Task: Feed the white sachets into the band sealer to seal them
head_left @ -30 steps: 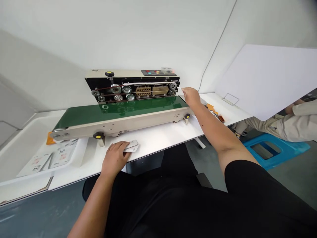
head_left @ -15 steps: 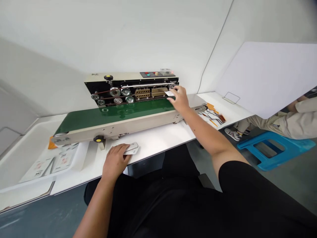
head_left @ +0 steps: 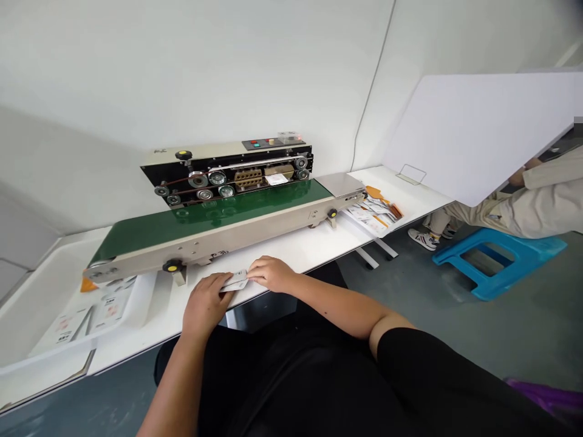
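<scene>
My left hand (head_left: 206, 301) is closed around a few small white printed sachets (head_left: 235, 280) at the table's front edge. My right hand (head_left: 272, 274) pinches the right end of these sachets with its fingertips. Behind both hands stands a continuous band sealer (head_left: 218, 164) with metal rollers, brass blocks and a green conveyor belt (head_left: 200, 213). A single white sachet (head_left: 276, 179) sits upright in the sealer near its right end, apart from my hands.
At left, a white bin (head_left: 146, 303) holds printed sachets and something orange. More white and orange packets (head_left: 376, 209) lie at the table's right. A blue stool (head_left: 496, 261) and another person's legs (head_left: 537, 209) are beyond a white panel (head_left: 473, 133).
My right hand has let go of a sachet at the sealer's right end and come back to the sachets in my left hand. That sachet has moved left along the sealer.
</scene>
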A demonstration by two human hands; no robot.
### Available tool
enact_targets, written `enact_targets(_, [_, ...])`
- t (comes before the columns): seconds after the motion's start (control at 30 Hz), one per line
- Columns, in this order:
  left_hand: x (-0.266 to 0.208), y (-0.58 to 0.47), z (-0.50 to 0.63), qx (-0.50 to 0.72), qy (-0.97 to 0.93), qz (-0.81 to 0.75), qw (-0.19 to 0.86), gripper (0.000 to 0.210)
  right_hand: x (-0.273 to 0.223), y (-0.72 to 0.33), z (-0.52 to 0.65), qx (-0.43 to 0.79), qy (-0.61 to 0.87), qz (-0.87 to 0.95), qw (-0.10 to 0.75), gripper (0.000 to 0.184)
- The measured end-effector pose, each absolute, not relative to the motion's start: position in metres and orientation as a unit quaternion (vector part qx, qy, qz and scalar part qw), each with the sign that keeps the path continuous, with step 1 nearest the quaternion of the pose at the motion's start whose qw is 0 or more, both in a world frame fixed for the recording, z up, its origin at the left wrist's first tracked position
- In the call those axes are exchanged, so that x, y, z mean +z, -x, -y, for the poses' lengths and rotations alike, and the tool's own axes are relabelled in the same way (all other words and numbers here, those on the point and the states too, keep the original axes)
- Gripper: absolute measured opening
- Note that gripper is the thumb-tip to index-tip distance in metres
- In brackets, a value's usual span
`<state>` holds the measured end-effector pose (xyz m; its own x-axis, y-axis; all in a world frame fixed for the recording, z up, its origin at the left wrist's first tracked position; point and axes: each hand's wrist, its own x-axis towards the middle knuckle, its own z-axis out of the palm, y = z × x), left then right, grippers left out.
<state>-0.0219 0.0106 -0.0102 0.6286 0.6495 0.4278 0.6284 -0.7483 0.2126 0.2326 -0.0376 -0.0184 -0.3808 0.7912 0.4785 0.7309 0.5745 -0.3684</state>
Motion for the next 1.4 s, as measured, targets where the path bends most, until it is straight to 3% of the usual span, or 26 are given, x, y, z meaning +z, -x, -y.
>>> enact_targets(0.13, [-0.007,0.018,-0.008,0.242,-0.905,-0.351,0.014,0.04,-0.018,-0.23,0.041,0.04,0.457,0.833,0.309,0.021])
enact_targets(0.23, [-0.004,0.016,-0.006,0.245,-0.907,-0.341,0.013,0.046,-0.02,-0.228,0.042,0.06,0.472,0.805,0.354,0.022])
enact_targets(0.4, [-0.005,0.016,-0.008,0.245,-0.905,-0.347,0.012,0.048,-0.025,-0.24,0.041,0.188,0.498,0.662,0.528,0.014])
enact_targets(0.57, [-0.01,0.016,-0.007,0.252,-0.901,-0.354,0.014,0.048,-0.021,-0.26,0.038,0.39,0.443,0.321,0.741,0.042])
enact_targets(0.67, [-0.01,0.016,-0.004,0.252,-0.897,-0.363,0.022,0.046,-0.014,-0.266,0.04,0.438,0.391,0.239,0.773,0.048])
enact_targets(0.8, [-0.011,0.015,-0.001,0.248,-0.892,-0.375,0.032,0.044,-0.012,-0.264,0.046,0.445,0.378,0.246,0.774,0.042])
enact_targets(1.0, [-0.013,0.016,0.0,0.26,-0.889,-0.375,0.037,0.04,-0.002,-0.288,0.054,0.367,0.461,0.332,0.737,0.035])
enact_targets(1.13, [-0.013,0.017,0.0,0.258,-0.891,-0.372,0.041,0.039,0.056,-0.376,0.047,0.096,0.57,0.432,0.692,0.023])
enact_targets(1.27, [-0.013,0.016,-0.001,0.26,-0.888,-0.376,0.047,0.037,0.128,-0.475,0.018,-0.226,0.691,0.477,0.494,0.016])
enact_targets(1.4, [-0.012,0.015,-0.001,0.264,-0.884,-0.382,0.044,0.039,0.151,-0.51,-0.015,-0.302,0.73,0.536,0.299,0.02])
